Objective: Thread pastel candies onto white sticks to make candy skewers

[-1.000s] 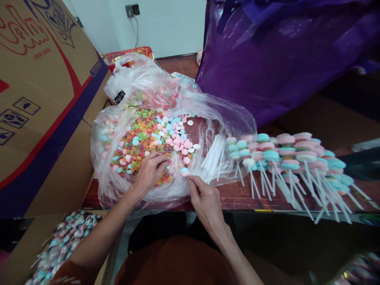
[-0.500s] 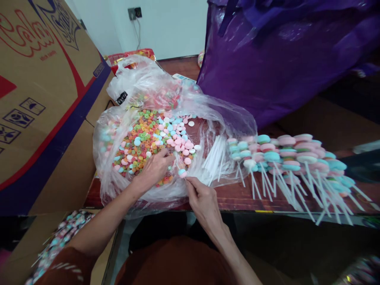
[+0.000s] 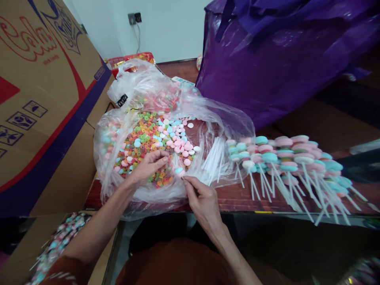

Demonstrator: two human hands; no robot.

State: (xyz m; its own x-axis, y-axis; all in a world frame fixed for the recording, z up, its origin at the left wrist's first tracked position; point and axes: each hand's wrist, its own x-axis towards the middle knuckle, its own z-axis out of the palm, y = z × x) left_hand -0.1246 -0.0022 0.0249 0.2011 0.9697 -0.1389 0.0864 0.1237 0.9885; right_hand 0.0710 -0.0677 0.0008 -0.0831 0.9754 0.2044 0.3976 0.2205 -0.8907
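My right hand (image 3: 203, 196) pinches a white lollipop stick between thumb and forefinger. At the stick's far end sits a blue-and-pink marshmallow (image 3: 179, 171), low over the front of the clear plastic bag (image 3: 142, 200). To its left my left hand (image 3: 151, 164) hovers above the ring-shaped candies (image 3: 145, 136), thumb and forefinger closed together; whatever is between them is too small to make out. Pink, blue and white marshmallow discs (image 3: 178, 144) lie beside the rings on the opened bag. Loose white sticks (image 3: 214, 158) rest just right of them.
Filled marshmallow skewers (image 3: 285, 158) are piled along the right of the dark red table (image 3: 231, 204), sticks overhanging its front edge. A big cardboard box (image 3: 56, 150) stands at left, a purple bag (image 3: 252, 67) behind. More wrapped skewers (image 3: 65, 237) lie in a box below left.
My left hand has lifted a little from among the candies, its fingertips now raised and pinched. My right hand with the stick has shifted slightly left.
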